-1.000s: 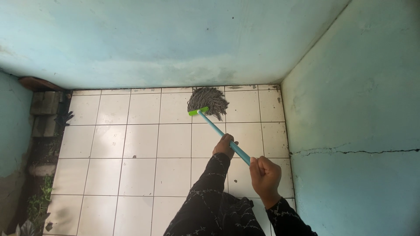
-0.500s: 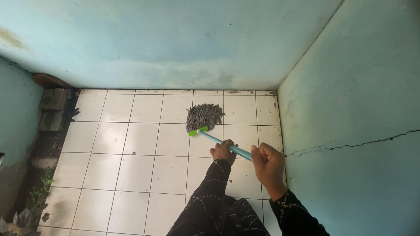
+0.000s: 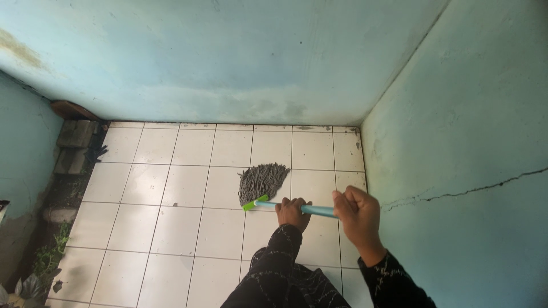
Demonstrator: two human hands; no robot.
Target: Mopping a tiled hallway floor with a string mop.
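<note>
Both hands are wrapped around the blue mop handle (image 3: 317, 210): left hand (image 3: 293, 212) nearer the grey mop head (image 3: 261, 181), right hand (image 3: 358, 215) by the right wall (image 3: 468, 142)

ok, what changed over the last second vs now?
The mop head was dragged back from the far wall toward the person, about two tile rows across the tiled floor. The handle now lies flatter. Left hand and right hand kept their grip on it in the same order. Nothing was let go.
</note>
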